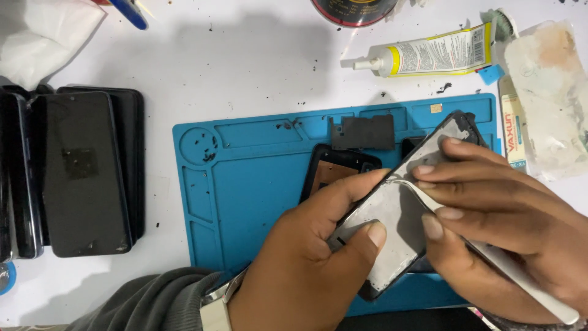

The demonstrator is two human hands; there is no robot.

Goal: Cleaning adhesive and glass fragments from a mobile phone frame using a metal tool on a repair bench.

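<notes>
A blue work mat (pixel 245 184) lay on the white table (pixel 245 67) (speckled with dark crumbs). Dark phones (pixel 82 171) were stacked well to its left, a glue tube (pixel 429 55) above, beside what looked like crumpled plastic wrap (pixel 551 98).

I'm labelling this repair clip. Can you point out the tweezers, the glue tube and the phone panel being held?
tweezers (pixel 502 260), head view, on the metal shaft below the right hand's fingers.
glue tube (pixel 438 54), head view, on the middle of its yellow and white body.
phone panel (pixel 392 214), head view, on its pale grey back.

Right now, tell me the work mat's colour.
The work mat is blue, seen clearly in the head view.
</notes>
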